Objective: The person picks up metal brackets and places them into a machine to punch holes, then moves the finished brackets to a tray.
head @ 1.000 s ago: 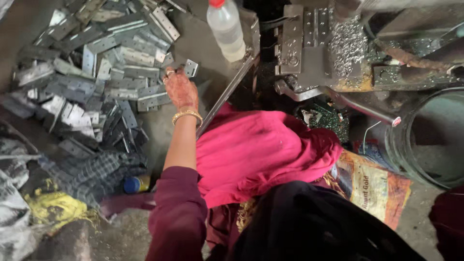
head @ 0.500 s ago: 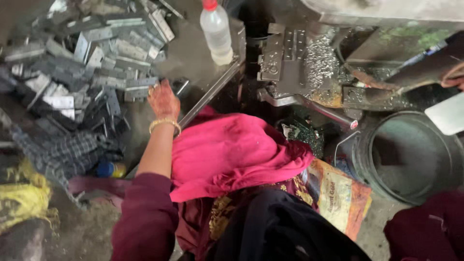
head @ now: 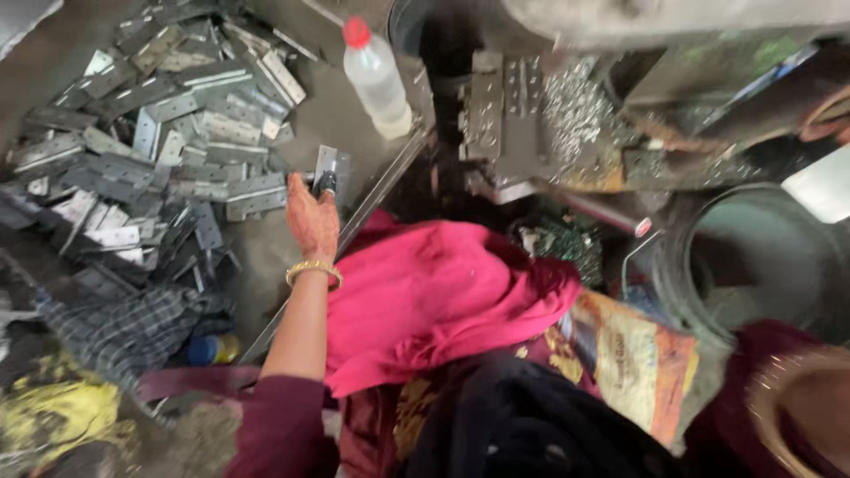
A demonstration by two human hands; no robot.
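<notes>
Hinge piece (head: pixel 325 165): flat grey metal plate, sitting just right of the hinge pile (head: pixel 150 133); its long axis is running nearly upright in the view, pointing away from the person and tilting slightly right.
Left hand (head: pixel 312 217): reaching forward from the person's body, fingers closing narrowly on the lower end of the hinge piece; back of the hand is facing the camera, wrist straight.
Left arm: extending almost straight from a maroon sleeve, wearing a gold bangle (head: pixel 313 269) at the wrist.
Right hand: lying outside the view, so I cannot tell its state.
Hinge pile: many grey plates lying jumbled at mixed angles, spreading left of the held piece.
Plastic bottle (head: pixel 376 78): red-capped, clear, standing just right of the pile's far edge.
Pink cloth (head: pixel 434 301): draping over the lap, right of the pile and beside the arm.
</notes>
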